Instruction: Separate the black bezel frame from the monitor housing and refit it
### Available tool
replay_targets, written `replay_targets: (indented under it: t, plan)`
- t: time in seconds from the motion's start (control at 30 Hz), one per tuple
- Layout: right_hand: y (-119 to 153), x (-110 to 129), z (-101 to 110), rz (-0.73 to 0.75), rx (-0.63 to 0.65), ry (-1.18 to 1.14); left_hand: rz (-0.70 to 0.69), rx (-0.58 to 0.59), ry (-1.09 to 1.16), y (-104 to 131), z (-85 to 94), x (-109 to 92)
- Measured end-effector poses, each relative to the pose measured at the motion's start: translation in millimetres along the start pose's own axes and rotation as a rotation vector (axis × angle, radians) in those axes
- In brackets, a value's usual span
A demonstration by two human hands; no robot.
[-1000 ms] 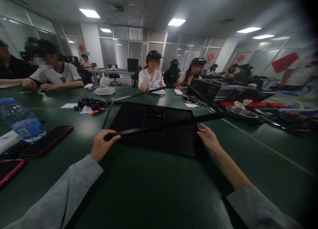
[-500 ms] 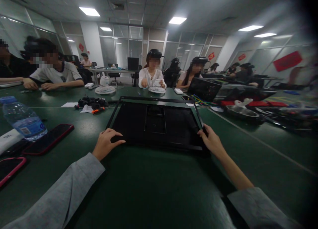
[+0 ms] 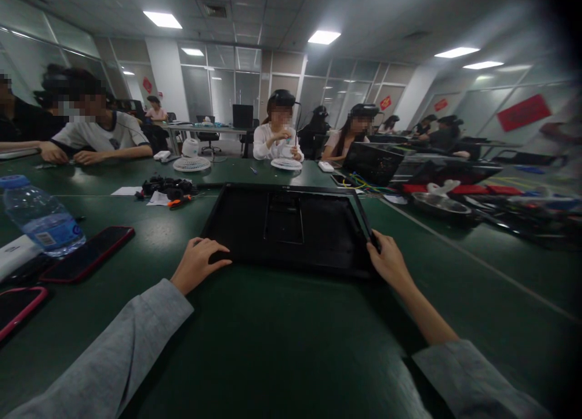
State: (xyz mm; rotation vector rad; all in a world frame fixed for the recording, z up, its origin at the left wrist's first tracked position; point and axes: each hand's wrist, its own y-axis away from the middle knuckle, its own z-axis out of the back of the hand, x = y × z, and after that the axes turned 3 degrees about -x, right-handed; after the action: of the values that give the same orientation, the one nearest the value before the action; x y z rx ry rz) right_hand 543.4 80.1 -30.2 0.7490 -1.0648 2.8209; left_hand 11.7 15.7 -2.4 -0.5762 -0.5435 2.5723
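Observation:
A thin black rectangular frame [image 3: 364, 216] lies over a shallow black panel [image 3: 240, 225] on the green table [image 3: 291, 340]. The panel has a recessed rectangle in its middle. At the near left corner, my left hand [image 3: 200, 262] grips the frame's edge between thumb and fingers. My right hand [image 3: 388, 260] is closed on the frame's right side near its front corner. How closely the frame sits against the panel at the near edge is too dark to tell.
On the left are a water bottle [image 3: 43, 219], a dark phone [image 3: 88, 254] and a red-edged phone [image 3: 18, 307]. Black parts [image 3: 166, 188] lie beyond the panel's left. A metal bowl [image 3: 441, 204] stands at the right. People sit across the table.
The frame's far edge has come down and now lies along the panel's far edge. Both hands keep their hold, shifted slightly. The person opposite has raised a hand.

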Motion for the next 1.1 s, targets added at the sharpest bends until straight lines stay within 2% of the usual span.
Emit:
replay_targets:
  t: [0.23,0.37,0.47,0.53,0.6,0.7,0.77,0.93,1.1]
  plan:
    - [3,-2,-3,-0.039,0.071,-0.003,-0.005,0.050,0.104,1,-4.2,4]
    - [4,-1,-7,-0.063,0.090,-0.026,-0.015,0.026,0.083,-1,-1.8,-1]
    - [5,1,-8,-0.055,0.075,-0.018,0.020,-0.151,-0.004,-2,-2.6,0]
    - [5,2,-9,-0.049,0.072,-0.010,0.110,-0.316,-0.045,-3,-6.1,8]
    - [5,2,-9,-0.046,0.074,-0.015,0.244,-0.392,-0.045,-3,-11.1,18]
    - [2,-1,-10,-0.036,0.077,-0.040,0.447,-0.317,0.050,-2,-17.5,34]
    - [-2,-4,-10,-0.037,0.080,-0.048,0.511,-0.265,0.109,-1,-19.1,41]
    - [-11,-14,-9,-0.107,0.114,-0.080,0.529,-0.237,0.139,-1,-16.8,41]
    - [-11,-17,-11,-0.100,0.106,-0.096,0.518,-0.229,0.156,-3,-14.7,35]
